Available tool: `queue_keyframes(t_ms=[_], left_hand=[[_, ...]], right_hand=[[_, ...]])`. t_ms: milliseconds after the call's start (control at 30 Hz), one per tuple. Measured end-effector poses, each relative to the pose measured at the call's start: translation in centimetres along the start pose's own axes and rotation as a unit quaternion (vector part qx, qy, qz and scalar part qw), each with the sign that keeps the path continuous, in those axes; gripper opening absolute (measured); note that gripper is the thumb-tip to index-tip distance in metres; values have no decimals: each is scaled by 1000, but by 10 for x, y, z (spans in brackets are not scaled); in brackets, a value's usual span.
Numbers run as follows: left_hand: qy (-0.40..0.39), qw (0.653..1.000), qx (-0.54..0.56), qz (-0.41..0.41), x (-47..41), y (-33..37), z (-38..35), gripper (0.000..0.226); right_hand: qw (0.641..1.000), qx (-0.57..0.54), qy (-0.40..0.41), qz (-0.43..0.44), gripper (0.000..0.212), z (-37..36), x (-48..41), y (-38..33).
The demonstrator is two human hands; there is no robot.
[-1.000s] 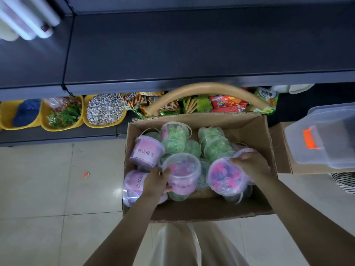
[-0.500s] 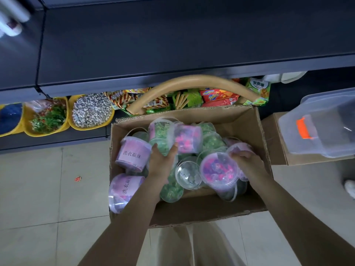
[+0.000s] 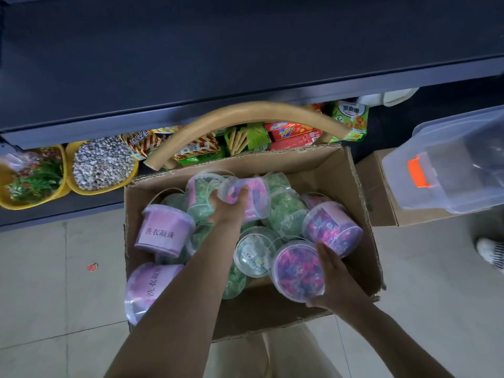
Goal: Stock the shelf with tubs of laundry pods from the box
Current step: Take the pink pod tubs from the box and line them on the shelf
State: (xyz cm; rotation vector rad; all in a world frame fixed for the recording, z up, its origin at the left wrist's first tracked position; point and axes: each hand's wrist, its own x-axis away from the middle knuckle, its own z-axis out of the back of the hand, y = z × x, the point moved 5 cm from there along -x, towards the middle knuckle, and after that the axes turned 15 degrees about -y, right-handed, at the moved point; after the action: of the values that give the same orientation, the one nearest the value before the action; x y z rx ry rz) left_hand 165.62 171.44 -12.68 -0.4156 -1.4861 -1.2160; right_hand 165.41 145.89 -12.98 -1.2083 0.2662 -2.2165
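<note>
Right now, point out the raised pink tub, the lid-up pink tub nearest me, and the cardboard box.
Raised pink tub (image 3: 258, 199), head view: its side wall.
Lid-up pink tub (image 3: 297, 270), head view: centre of lid.
Cardboard box (image 3: 300, 165), head view: inside of far wall.

Both forearms (image 3: 177, 309) are bare; the clothing (image 3: 272, 356) is pale beige.

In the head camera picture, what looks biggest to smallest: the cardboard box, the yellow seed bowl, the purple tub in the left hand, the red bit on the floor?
1. cardboard box
2. yellow seed bowl
3. purple tub in the left hand (nearer the camera)
4. red bit on the floor
</note>
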Motion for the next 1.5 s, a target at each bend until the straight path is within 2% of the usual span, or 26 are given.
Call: queue_keyframes(t_ms=[100,167,233,333,367,467,600,633,733,800,900,1000,1067,1167,1267,1367,1500], left_hand=[[8,997,70,14,-7,-1,1,70],[9,997,78,10,-9,-2,1,64],[13,996,83,-2,-10,-4,2,57],[7,996,77,-40,-9,-10,6,51],[4,996,66,-58,-8,-13,7,49],[14,994,12,-108,-2,-16,15,41],[-3,989,-49,-140,-6,-19,32,23],[-17,987,-61,-150,1,-14,34,22],[-53,979,-86,-178,16,-4,40,23],[-76,966,-153,-194,23,-3,46,25],[-106,932,-258,-231,36,6,60,20],[-128,887,-361,-257,39,10,70,18],[-102,877,-385,-269,40,13,74,20],[-33,890,-375,-257,40,9,66,43],[-62,924,-318,-204,41,-11,41,63],[-62,966,-215,-129,40,-20,23,76],[-37,990,-124,-59,29,-19,9,91]], right_hand=[[1000,9,10,-6,126,10,-2,2],[999,14,35,-1,127,12,1,3],[998,2,48,27,116,13,6,-1],[990,-86,116,1,107,26,17,-10],[983,-147,111,-19,107,26,16,-13],[965,-224,130,-41,113,32,8,-28],[970,-137,182,-85,103,32,1,-41],[970,-162,165,-78,104,33,0,-44],[970,-226,50,-71,125,28,-8,-39],[973,-217,26,-73,126,32,-8,-32],[973,-203,94,-60,111,49,0,-31],[935,-305,160,-81,95,66,7,-27],[915,-347,184,-89,90,68,2,-23],[911,-364,172,-88,96,59,-10,-30],[896,-405,152,-99,111,42,-19,-39],[874,-448,159,-99,111,34,-21,-38],[867,-459,158,-110,108,33,-22,-28]])
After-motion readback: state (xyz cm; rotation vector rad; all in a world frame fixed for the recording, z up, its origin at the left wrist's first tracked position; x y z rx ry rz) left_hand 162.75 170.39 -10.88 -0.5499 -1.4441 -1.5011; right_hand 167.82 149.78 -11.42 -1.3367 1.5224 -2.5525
